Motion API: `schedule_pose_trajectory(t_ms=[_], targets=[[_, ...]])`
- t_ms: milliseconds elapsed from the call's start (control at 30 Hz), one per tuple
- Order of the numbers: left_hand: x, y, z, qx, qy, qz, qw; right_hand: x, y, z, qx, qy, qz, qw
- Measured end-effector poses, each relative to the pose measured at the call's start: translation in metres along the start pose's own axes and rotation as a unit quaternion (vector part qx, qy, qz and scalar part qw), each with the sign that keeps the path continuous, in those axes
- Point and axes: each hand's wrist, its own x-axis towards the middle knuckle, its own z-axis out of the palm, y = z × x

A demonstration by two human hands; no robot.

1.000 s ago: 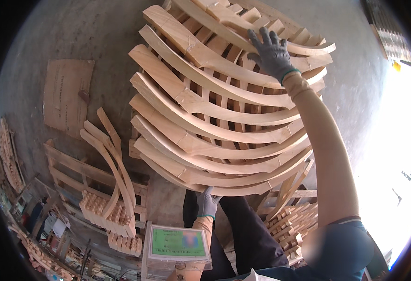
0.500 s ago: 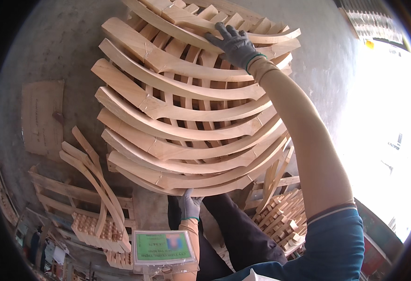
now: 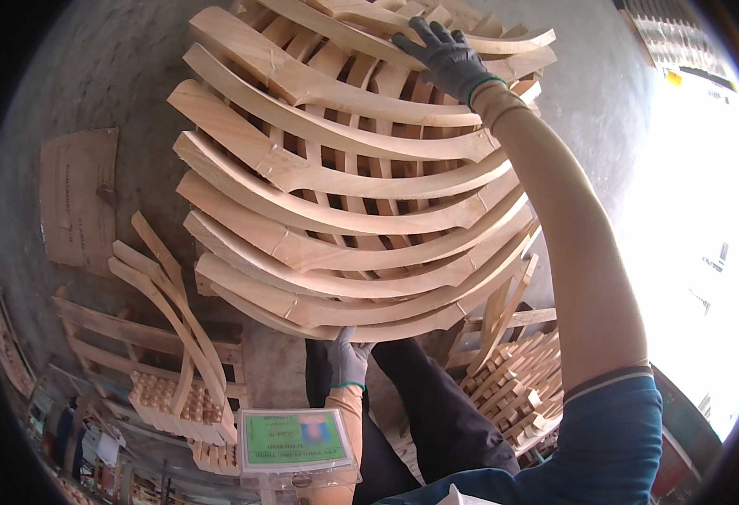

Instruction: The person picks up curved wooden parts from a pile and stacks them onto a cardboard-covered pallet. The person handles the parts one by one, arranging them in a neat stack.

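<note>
A tall pile of pale curved wooden slatted frames fills the middle, its bowed rails lying one above another. My right hand, in a grey glove, rests on an upper rail toward the far right of the pile, fingers spread. At the near edge my left hand, gloved too, holds the lowest curved wooden frame from below. The wood hides part of the left fingers. My right forearm, in a tan sleeve, reaches up along the pile's right side.
Left of the pile, a bundle of wooden sticks sits by a pallet, with curved pieces on top. More stacked sticks lie to the right of my legs. Flattened cardboard lies on the floor. A badge hangs before me.
The view has shifted slightly, so the pile and my right hand appear higher and a little farther right. Both hands stay at the same places on the wood.
</note>
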Motion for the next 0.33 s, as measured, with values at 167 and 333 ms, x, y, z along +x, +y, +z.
schedule_pose_trajectory(t_ms=[167, 333], targets=[[-0.002, 0.002, 0.004, 0.007, -0.015, 0.001, 1.000, -0.011, -0.019, -0.024, 0.150, 0.034, 0.019, 0.988], [-0.003, 0.006, 0.008, 0.007, -0.029, 0.000, 1.000, -0.061, -0.101, -0.063, 0.155, -0.035, -0.076, 0.984]])
